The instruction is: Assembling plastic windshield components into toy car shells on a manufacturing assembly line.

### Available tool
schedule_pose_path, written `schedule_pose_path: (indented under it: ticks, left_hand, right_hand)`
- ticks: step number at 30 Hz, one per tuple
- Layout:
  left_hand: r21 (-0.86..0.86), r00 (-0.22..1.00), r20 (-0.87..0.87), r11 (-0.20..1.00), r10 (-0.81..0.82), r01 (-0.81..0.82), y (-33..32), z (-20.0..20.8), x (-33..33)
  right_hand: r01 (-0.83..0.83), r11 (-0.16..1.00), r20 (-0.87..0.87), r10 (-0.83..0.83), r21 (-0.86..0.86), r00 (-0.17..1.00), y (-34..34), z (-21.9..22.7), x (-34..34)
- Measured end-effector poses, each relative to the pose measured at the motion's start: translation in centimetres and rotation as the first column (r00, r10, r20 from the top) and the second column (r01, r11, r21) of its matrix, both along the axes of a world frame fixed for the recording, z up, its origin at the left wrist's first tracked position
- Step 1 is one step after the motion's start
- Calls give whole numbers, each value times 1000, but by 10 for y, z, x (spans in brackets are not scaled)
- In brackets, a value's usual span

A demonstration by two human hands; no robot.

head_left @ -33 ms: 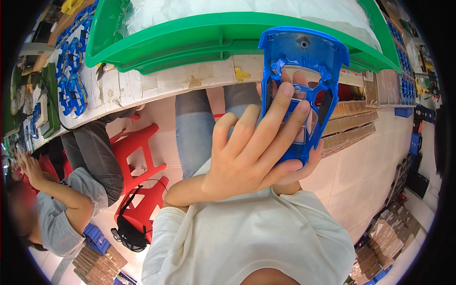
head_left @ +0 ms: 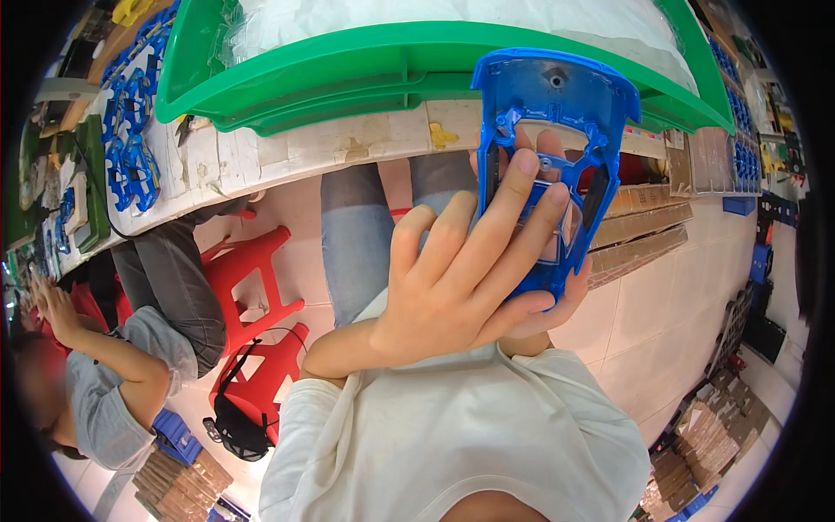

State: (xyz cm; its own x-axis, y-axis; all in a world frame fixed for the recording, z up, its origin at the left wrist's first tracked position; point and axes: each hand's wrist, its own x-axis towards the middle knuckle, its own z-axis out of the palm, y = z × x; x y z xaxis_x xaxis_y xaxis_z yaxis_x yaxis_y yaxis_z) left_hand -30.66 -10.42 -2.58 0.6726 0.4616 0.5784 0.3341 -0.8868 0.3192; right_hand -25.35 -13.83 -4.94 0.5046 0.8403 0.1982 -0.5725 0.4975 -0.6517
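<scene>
– Biggest first?
– A white table [head_left: 383, 139], just beyond the lap. On top, a green bin [head_left: 322, 76] lined with white sheeting [head_left: 461, 22], likely against scratches.
– And why so near the edge?
– Probably for easy reach. Off to the left, red stools [head_left: 228, 280] on the floor, seemingly set low and close for sitting at the table.
– Now the blue cover [head_left: 531, 91]. Where?
– Raised between both hands, in front of the bin's near wall, hollow face turned up toward the head, likely for a clear look inside. Touching the bin? Cannot tell.
– Held how?
– From behind and below by the right hand [head_left: 570, 300], curled around the back with fingertips showing through the opening; apparently bearing the weight. On the front, the left hand [head_left: 452, 274], with index and middle fingers straight and slightly spread over the inside, ring and little fingers bent. Gripping or merely resting? Cannot tell.
– Smallest?
– A clear pane [head_left: 570, 224] inside the cover, just beside the left index finger.
</scene>
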Motion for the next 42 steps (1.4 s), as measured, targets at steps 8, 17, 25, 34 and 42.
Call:
schedule_pose_path:
  ticks: [8, 17, 25, 34, 42]
  left_hand:
    - [3, 999, 36, 999, 32, -32, -1, -1, 4]
    - [-58, 999, 6, 997, -45, 45, 10, -6, 2]
    - [-32, 1000, -20, 999, -11, 10, -7, -7, -1]
    - [16, 1000, -29, 1000, -10, 10, -6, -11, -1]
    - [52, 998, -54, 999, 15, -12, -10, -12, -2]
  right_hand:
    - [-1, 1000, -41, 1, -13, 999, -13, 0, 43]
    - [1, 1000, -85, -3, -23, 996, -8, 0, 61]
    - [31, 999, -114, -34, -30, 993, 4, 9, 27]
    - [-25, 797, -526, 422, 603, 738, 5, -9, 32]
    - [-161, 762, -245, 389, 627, 888, 17, -19, 37]
